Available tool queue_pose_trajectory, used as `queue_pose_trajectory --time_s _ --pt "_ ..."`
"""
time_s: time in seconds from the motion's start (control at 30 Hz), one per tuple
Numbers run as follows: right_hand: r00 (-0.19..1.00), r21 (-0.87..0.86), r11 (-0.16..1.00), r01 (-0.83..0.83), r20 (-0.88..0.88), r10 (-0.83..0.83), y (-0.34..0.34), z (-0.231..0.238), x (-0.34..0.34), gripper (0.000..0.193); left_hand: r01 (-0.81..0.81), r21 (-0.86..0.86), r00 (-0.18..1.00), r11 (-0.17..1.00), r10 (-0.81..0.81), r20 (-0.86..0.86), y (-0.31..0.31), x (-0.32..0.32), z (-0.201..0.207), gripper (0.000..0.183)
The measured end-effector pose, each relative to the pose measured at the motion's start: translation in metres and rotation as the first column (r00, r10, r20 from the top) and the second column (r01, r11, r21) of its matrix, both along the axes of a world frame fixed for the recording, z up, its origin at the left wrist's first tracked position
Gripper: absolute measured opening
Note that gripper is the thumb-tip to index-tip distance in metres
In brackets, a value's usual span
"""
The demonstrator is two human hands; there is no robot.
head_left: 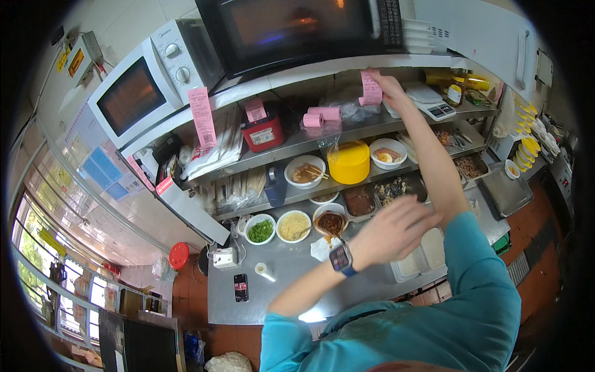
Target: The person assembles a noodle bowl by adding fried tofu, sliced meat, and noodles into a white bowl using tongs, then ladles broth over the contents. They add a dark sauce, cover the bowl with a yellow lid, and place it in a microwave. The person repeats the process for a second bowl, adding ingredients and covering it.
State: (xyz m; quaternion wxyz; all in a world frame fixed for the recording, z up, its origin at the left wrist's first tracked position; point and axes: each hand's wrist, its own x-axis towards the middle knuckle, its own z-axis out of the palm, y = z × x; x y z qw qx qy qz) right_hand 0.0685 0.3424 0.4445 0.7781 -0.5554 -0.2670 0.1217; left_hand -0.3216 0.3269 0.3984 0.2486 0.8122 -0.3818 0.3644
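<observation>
My right arm is stretched up to the underside edge of the top shelf, where my right hand (390, 90) pinches a curled pink receipt (370, 88). Lower down, my left hand (400, 229) hovers over the metal trays with its fingers stretched toward my right arm, slightly blurred and holding nothing I can see. A watch (342, 257) is on that wrist. Near it stand a bowl of dark sauce (330, 220), a tray of reddish-brown food (360, 201) and white rectangular containers (409, 265), partly hidden by the hand.
Another pink receipt (201, 118) hangs below the white microwave (133, 93). The middle shelf holds pink paper rolls (323, 116), a red box (263, 133) and a kitchen scale (439, 111). A yellow tub (348, 162) stands between two food bowls. A phone (241, 287) lies on the steel counter.
</observation>
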Motion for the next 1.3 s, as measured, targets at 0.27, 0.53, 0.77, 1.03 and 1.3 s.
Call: queue_pose_trajectory --time_s 0.27,0.53,0.77,1.03,1.3 --pt "0.942 0.024 0.999 0.044 0.332 -0.05 -0.012 0.101 -0.101 0.037 -0.294 -0.279 0.572 0.914 -0.066 -0.818 -0.014 -0.077 -0.165 0.03" --pt "0.97 -0.062 0.985 0.159 0.197 -0.144 0.063 0.208 -0.067 0.04 -0.411 -0.221 0.514 0.884 0.025 -0.858 0.005 -0.098 -0.213 0.031" --pt "0.948 -0.206 0.971 0.125 0.313 -0.056 0.028 0.172 -0.08 0.026 -0.588 -0.355 0.354 0.727 -0.164 -0.921 0.024 -0.139 -0.282 0.032" --pt "0.429 0.086 0.656 0.75 0.692 -0.581 -0.058 0.135 0.026 0.074 -0.815 -0.191 0.229 0.547 0.001 -0.973 0.038 -0.188 -0.362 0.028" --pt "0.381 0.118 0.676 0.727 0.75 -0.54 -0.053 0.13 0.036 0.083 -0.829 -0.25 0.292 0.501 0.006 -0.956 0.036 -0.188 -0.388 0.025"
